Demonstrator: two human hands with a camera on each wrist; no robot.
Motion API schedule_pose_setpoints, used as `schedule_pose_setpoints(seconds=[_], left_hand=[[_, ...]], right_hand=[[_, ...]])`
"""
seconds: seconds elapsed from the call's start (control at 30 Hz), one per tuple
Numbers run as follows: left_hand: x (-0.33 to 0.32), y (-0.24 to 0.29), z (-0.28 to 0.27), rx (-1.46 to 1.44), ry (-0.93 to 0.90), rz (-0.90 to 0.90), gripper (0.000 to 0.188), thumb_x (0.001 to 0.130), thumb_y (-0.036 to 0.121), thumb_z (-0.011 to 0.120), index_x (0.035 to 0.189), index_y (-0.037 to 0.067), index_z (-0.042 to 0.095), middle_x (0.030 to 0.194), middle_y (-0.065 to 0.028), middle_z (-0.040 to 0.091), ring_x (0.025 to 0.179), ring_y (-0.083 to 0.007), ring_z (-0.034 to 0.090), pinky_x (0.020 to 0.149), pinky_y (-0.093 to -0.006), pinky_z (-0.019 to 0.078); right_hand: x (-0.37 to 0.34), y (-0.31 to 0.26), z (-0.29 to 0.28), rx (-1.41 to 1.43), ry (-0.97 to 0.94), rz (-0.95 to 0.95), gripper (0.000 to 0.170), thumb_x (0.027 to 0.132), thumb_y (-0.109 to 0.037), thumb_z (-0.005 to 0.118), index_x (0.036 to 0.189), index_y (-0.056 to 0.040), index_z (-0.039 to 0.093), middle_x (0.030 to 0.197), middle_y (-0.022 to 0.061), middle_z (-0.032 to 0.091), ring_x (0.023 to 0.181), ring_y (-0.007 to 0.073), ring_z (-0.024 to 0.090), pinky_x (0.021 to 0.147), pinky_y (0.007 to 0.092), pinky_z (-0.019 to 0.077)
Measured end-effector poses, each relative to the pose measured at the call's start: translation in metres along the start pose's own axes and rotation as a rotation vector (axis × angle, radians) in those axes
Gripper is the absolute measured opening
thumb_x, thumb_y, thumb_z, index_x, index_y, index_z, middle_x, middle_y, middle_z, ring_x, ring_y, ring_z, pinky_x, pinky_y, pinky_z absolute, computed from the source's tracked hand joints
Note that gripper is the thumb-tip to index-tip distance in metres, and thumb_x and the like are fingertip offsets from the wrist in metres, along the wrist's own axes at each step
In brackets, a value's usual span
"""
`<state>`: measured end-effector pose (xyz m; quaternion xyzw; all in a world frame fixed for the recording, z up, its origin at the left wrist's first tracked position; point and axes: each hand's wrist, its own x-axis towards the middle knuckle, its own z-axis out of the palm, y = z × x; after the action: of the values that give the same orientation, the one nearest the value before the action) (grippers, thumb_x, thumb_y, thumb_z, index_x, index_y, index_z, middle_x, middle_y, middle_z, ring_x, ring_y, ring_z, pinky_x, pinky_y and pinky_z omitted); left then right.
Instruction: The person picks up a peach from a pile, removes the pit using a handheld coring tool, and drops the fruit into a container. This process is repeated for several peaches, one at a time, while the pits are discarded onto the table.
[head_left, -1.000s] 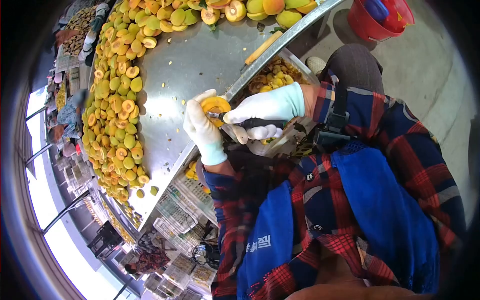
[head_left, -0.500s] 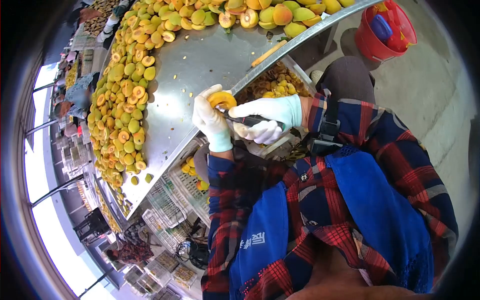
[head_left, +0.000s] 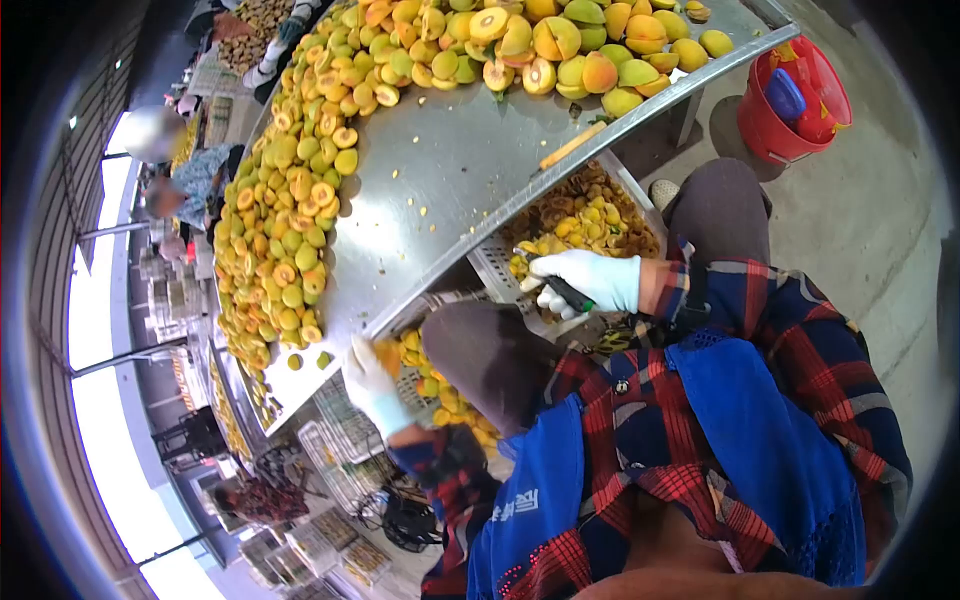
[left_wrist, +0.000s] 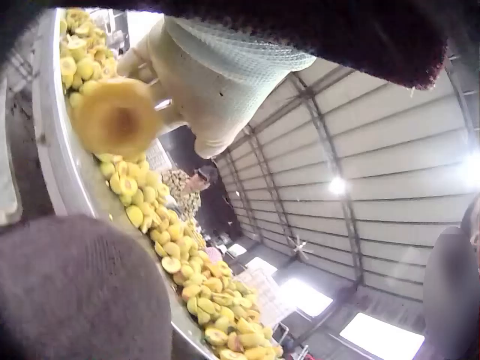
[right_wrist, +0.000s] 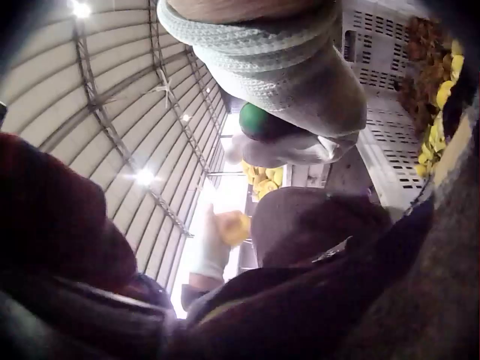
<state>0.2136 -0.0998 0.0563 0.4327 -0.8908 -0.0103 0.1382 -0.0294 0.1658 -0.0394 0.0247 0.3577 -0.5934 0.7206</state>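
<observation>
My gloved left hand [head_left: 372, 385] is beside the table edge, over a crate of yellow peach halves [head_left: 455, 405]. A blurred peach half [left_wrist: 116, 120] is at its fingers, with the hollow facing the camera in the left wrist view. The thumb [left_wrist: 214, 139] stands out apart from the fruit. My gloved right hand [head_left: 590, 278] grips a black-handled pitting tool [head_left: 568, 292] with a green end and a metal tip. It is above a white crate [head_left: 490, 268] of pits and yellow scraps.
A metal table [head_left: 400, 215] bears a long heap of peaches [head_left: 290, 230], many of them halved. A wooden-handled tool [head_left: 572, 146] lies by its edge. My knee [head_left: 490, 350] rises between the crates. A red bucket [head_left: 790, 110] stands on the floor at right.
The hands have parted. The left hand has moved down and left with the peach half, to beside the table edge; the right hand has drawn the tool out of the fruit and moved right.
</observation>
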Motion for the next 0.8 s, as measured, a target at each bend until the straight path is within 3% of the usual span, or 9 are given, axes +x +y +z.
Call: schedule_pose_setpoints(seconds=[0.03, 0.1, 0.23, 0.3, 0.37, 0.43, 0.57, 0.7, 0.8], left_hand=[[-0.001, -0.012, -0.01, -0.071, -0.05, -0.212, 0.045, 0.098, 0.04, 0.049, 0.116, 0.001, 0.064, 0.112, -0.0229, 0.063, 0.102, -0.0386, 0.06, 0.089, -0.0422, 0.0466], [0.015, -0.004, -0.025, -0.254, -0.177, -0.241, 0.045, 0.099, 0.038, 0.048, 0.116, -0.001, 0.063, 0.109, -0.0232, 0.064, 0.098, -0.0366, 0.062, 0.087, -0.0405, 0.0461], [0.084, 0.058, 0.011, -0.417, -0.218, -0.002, 0.04, 0.097, 0.032, 0.053, 0.118, -0.001, 0.061, 0.111, -0.0206, 0.065, 0.098, -0.031, 0.062, 0.088, -0.0375, 0.0466], [0.13, 0.112, 0.042, -0.445, -0.184, 0.29, 0.041, 0.097, 0.032, 0.053, 0.122, 0.0, 0.059, 0.109, -0.018, 0.065, 0.096, -0.0306, 0.061, 0.09, -0.0374, 0.0463], [0.192, 0.156, 0.095, -0.585, -0.297, 0.257, 0.047, 0.096, 0.038, 0.055, 0.127, 0.003, 0.057, 0.108, -0.0148, 0.066, 0.087, -0.0275, 0.063, 0.08, -0.0349, 0.05], [0.234, 0.217, 0.119, -0.688, -0.433, 0.046, 0.055, 0.093, 0.046, 0.056, 0.127, 0.004, 0.056, 0.104, -0.014, 0.066, 0.08, -0.0234, 0.065, 0.065, -0.0327, 0.0517], [0.315, 0.284, 0.202, -0.801, -0.452, -0.178, 0.051, 0.091, 0.047, 0.059, 0.116, 0.002, 0.059, 0.089, -0.0121, 0.066, 0.056, -0.0208, 0.061, 0.045, -0.0342, 0.0474], [0.329, 0.281, 0.234, -0.986, -0.425, -0.154, 0.037, 0.093, 0.033, 0.056, 0.111, 0.002, 0.057, 0.079, -0.0109, 0.065, 0.051, -0.0212, 0.06, 0.041, -0.0295, 0.045], [0.315, 0.254, 0.228, -1.217, -0.48, -0.276, 0.028, 0.095, 0.026, 0.051, 0.11, 0.004, 0.058, 0.09, -0.0111, 0.066, 0.055, -0.0239, 0.063, 0.042, -0.028, 0.0449]], right_hand=[[-0.009, -0.004, 0.006, 0.001, 0.015, -0.014, 0.034, 0.098, -0.034, 0.049, 0.104, -0.0014, 0.059, 0.075, 0.0085, 0.064, 0.058, 0.0161, 0.058, 0.047, 0.0285, 0.0484], [-0.007, -0.006, 0.009, 0.056, 0.11, 0.027, 0.034, 0.098, -0.034, 0.049, 0.112, -0.0077, 0.065, 0.076, 0.0043, 0.064, 0.056, 0.0145, 0.057, 0.048, 0.0294, 0.0487], [0.009, -0.012, -0.003, 0.243, 0.188, -0.081, 0.034, 0.097, -0.034, 0.051, 0.111, -0.0054, 0.063, 0.075, 0.0051, 0.062, 0.058, 0.0152, 0.058, 0.05, 0.0294, 0.0492], [0.01, -0.018, -0.006, 0.298, 0.239, -0.152, 0.034, 0.097, -0.033, 0.051, 0.111, -0.0047, 0.062, 0.075, 0.0054, 0.061, 0.058, 0.0153, 0.059, 0.05, 0.0294, 0.0492], [0.004, -0.024, -0.004, 0.14, 0.193, -0.2, 0.035, 0.097, -0.033, 0.052, 0.111, -0.0031, 0.062, 0.074, 0.0061, 0.06, 0.058, 0.0153, 0.059, 0.051, 0.0296, 0.0494], [-0.001, -0.023, -0.004, 0.097, 0.175, -0.253, 0.038, 0.097, -0.033, 0.05, 0.11, 0.0001, 0.062, 0.071, 0.0087, 0.062, 0.054, 0.0168, 0.059, 0.049, 0.0305, 0.0495], [-0.004, -0.024, -0.002, 0.09, 0.108, -0.13, 0.041, 0.096, -0.032, 0.048, 0.108, 0.005, 0.06, 0.071, 0.0111, 0.064, 0.054, 0.017, 0.06, 0.048, 0.03, 0.049], [-0.01, -0.019, 0.0, -0.08, -0.11, 0.028, 0.043, 0.095, -0.032, 0.049, 0.112, 0.0071, 0.056, 0.075, 0.0135, 0.064, 0.06, 0.017, 0.062, 0.053, 0.0309, 0.0517], [-0.018, -0.027, 0.007, -0.243, -0.05, 0.008, 0.039, 0.094, -0.03, 0.052, 0.108, 0.0064, 0.054, 0.076, 0.0138, 0.065, 0.059, 0.017, 0.063, 0.051, 0.0287, 0.0516]])
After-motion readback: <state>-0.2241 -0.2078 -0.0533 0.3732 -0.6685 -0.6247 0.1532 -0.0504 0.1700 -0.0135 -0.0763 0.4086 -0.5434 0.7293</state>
